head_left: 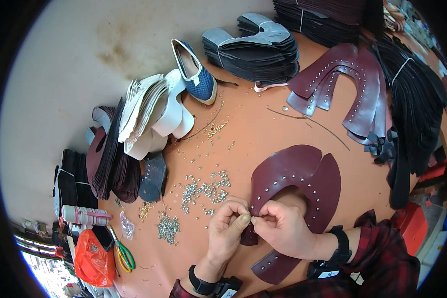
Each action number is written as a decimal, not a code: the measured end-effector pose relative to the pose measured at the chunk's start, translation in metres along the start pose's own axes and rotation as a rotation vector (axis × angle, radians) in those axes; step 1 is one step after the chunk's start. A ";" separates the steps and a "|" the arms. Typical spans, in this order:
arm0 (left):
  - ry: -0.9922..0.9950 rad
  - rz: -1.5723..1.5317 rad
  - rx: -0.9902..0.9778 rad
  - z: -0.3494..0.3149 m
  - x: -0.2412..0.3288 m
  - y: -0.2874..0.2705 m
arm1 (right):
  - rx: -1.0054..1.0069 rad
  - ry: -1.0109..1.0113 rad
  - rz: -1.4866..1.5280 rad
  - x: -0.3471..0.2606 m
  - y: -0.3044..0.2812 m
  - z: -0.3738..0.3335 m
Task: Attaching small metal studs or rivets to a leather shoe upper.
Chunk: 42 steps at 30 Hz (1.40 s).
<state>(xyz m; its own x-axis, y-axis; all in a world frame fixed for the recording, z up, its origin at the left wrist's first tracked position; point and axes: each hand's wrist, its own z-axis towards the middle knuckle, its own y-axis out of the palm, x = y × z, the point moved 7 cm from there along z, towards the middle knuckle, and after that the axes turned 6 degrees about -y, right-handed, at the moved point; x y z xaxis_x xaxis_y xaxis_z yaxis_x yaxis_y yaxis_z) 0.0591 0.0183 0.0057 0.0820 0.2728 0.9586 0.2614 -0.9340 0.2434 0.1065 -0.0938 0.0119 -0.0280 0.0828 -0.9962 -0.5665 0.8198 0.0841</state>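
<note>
A burgundy leather shoe upper [295, 161], curved like a horseshoe, lies on the table with a row of silver studs along its inner edge. At its left arm my left hand [227, 229] pinches the edge between thumb and fingers. My right hand [285, 231] rests over the upper's opening, thumb and forefinger pinched together at the same spot; whatever tiny thing lies between these fingertips is hidden. The two hands' fingertips almost touch. To the left of them, loose silver studs [203, 191] lie scattered, and a denser heap of small silver pieces [168, 229] sits nearer.
Studded burgundy uppers [355, 64] lie at the far right beside bundled black pieces [417, 94]. At the back stand a blue shoe [199, 82], white cut pieces [171, 119] and a tied black stack [253, 54]. Pliers [124, 256] and a red plastic bag [93, 259] are at left.
</note>
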 end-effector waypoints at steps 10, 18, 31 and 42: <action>0.024 0.038 -0.018 -0.003 0.003 0.000 | -0.034 0.111 0.209 0.021 0.008 -0.005; 0.046 -0.048 -0.032 -0.002 0.004 0.000 | -0.048 0.152 0.304 0.020 0.011 -0.004; 0.042 0.048 -0.096 0.000 0.005 0.000 | -0.050 0.138 0.261 0.021 0.010 -0.004; 0.110 0.198 -0.101 0.002 0.009 0.000 | -0.035 0.100 0.162 0.019 0.008 -0.003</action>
<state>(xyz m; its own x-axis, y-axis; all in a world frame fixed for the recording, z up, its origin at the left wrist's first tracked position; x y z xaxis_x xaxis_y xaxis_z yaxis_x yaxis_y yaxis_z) 0.0619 0.0215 0.0142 0.0150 0.0601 0.9981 0.1523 -0.9867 0.0571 0.0989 -0.0874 -0.0063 -0.2019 0.1545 -0.9671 -0.5765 0.7795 0.2449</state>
